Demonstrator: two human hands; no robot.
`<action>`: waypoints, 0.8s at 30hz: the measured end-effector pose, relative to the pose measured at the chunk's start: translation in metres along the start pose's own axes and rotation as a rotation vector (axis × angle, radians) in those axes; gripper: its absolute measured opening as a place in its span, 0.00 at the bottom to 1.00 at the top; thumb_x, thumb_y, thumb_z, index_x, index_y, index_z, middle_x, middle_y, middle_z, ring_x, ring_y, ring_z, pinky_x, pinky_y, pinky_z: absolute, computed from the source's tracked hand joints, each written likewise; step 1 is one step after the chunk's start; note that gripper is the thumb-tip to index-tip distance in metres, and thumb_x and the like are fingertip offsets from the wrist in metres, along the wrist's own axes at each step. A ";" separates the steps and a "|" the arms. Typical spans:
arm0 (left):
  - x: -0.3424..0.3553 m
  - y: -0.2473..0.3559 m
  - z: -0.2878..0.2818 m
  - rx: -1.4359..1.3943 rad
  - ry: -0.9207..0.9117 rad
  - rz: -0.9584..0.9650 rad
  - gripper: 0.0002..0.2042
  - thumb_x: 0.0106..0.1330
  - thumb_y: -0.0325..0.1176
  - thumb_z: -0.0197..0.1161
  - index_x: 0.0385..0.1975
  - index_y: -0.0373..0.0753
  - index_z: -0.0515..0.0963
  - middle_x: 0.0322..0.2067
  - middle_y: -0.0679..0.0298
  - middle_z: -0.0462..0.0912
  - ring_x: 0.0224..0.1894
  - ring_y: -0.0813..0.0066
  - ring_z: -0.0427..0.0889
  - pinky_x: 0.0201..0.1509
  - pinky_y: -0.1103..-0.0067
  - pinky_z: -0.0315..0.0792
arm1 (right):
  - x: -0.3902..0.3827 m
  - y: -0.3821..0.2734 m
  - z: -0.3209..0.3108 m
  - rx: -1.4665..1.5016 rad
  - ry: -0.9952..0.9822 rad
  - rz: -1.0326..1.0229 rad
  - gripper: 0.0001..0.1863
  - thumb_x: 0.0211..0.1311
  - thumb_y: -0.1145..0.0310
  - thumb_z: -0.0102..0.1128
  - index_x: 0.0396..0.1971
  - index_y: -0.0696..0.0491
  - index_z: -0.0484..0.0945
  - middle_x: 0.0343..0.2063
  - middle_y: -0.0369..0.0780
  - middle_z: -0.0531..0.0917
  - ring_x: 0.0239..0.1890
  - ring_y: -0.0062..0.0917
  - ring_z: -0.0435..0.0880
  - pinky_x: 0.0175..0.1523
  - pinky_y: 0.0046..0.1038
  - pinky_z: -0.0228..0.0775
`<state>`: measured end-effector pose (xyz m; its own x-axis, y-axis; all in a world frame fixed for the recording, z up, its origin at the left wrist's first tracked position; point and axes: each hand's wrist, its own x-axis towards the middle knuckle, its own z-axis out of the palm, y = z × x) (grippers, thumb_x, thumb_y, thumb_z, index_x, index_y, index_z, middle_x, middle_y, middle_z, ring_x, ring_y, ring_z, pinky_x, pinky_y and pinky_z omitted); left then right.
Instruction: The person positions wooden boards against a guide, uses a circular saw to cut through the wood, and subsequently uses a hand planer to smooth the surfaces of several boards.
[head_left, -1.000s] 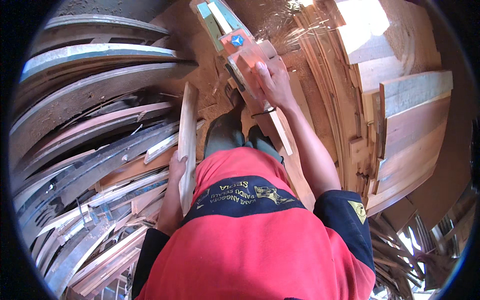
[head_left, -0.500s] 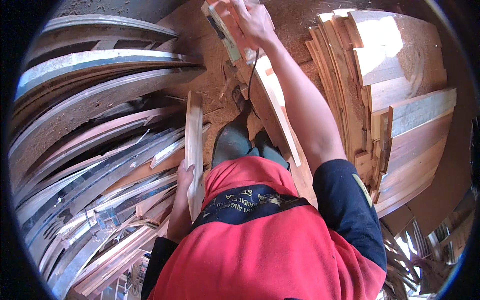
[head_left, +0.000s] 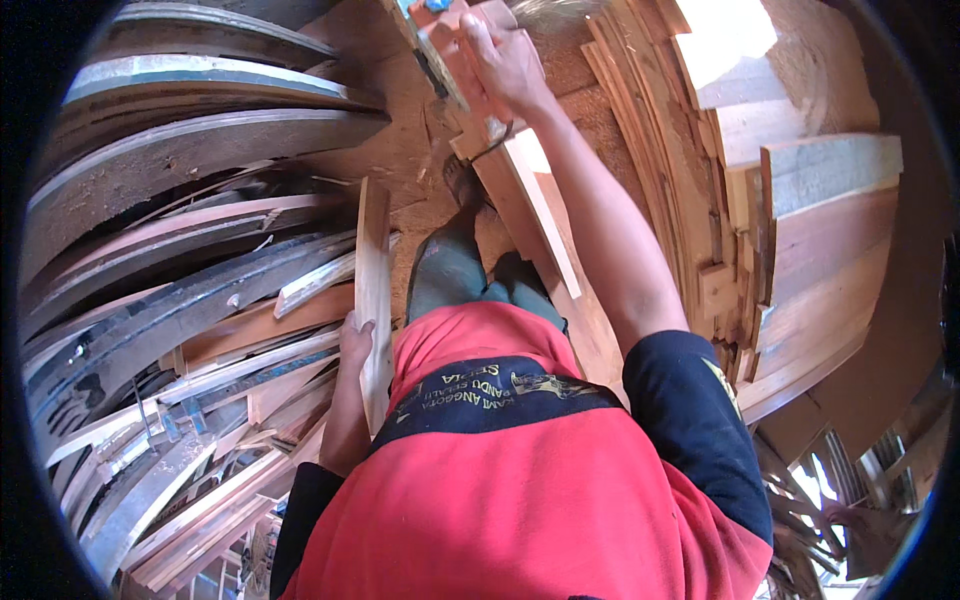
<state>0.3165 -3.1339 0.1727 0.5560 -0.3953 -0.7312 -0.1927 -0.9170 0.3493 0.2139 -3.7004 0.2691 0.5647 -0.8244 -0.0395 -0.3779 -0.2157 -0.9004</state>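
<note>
Beams [head_left: 220, 140] piled left of held plank [head_left: 373, 270]; boards [head_left: 830, 245] right of power tool [head_left: 453, 58].

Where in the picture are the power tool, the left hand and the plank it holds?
Power tool [head_left: 464, 76], head view: its orange body.
Left hand [head_left: 355, 342], head view: its middle.
Plank [head_left: 374, 285], head view: its long face, above the hand.

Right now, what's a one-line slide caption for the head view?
Head view: right hand grips an orange power tool; left hand holds a pale wooden board.
</note>
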 end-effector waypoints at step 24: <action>-0.135 -0.060 0.127 0.135 -0.097 0.125 0.22 0.64 0.32 0.63 0.57 0.31 0.74 0.51 0.44 0.82 0.56 0.52 0.81 0.62 0.66 0.71 | -0.571 0.054 -0.175 0.088 -0.130 0.383 0.29 0.74 0.44 0.44 0.39 0.59 0.78 0.36 0.44 0.80 0.41 0.32 0.78 0.48 0.36 0.68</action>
<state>0.1505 -3.0324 0.1763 0.4414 -0.5041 -0.7423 -0.3659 -0.8565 0.3640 -0.2570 -3.3332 0.3192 0.4859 -0.7620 -0.4281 -0.5175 0.1438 -0.8435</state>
